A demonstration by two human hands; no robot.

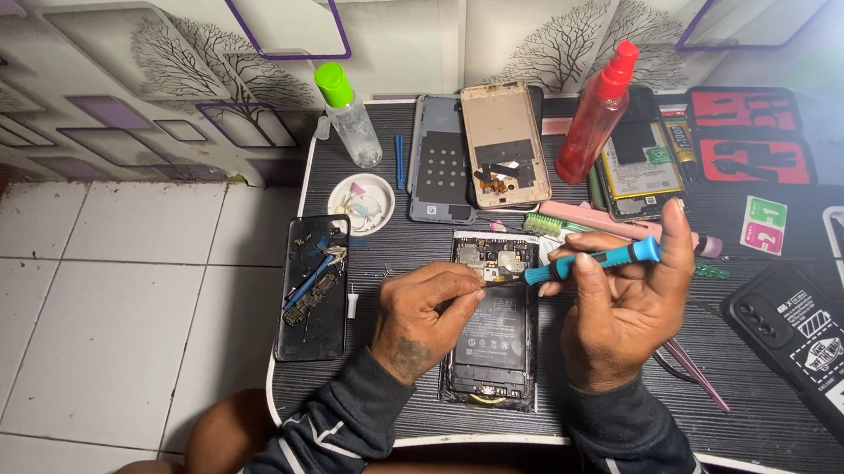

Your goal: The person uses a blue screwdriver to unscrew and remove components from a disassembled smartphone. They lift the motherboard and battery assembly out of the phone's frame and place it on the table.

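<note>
— Blue-handled screwdriver [591,260]: where are you keeping it right now?

— You are gripping it in your right hand [627,308], fingers closed round the handle, with the tip pointing toward the top end of the opened phone [494,318]. That phone is lying face down near the front edge of the bench [778,426], its back off and its black battery showing.

— And your left hand [426,313]?

— You are resting it on the phone's left side, thumb and forefinger pinched together at the circuit board near the phone's top end. Whatever they are pinching is too small to make out.

— What is sitting around you?

— Toward the left edge, a second dark phone [314,289] is lying flat with small parts and a blue tool on it. A small white dish [361,204] is sitting just behind it, and a clear bottle with a green cap [348,116] is leaning near the back left corner. Two back covers, one grey [440,158] and one gold [505,143], are lying side by side behind the opened phone. A red spray bottle [595,115] is standing beside them. A black phone case [820,349] is resting toward the right edge.
</note>
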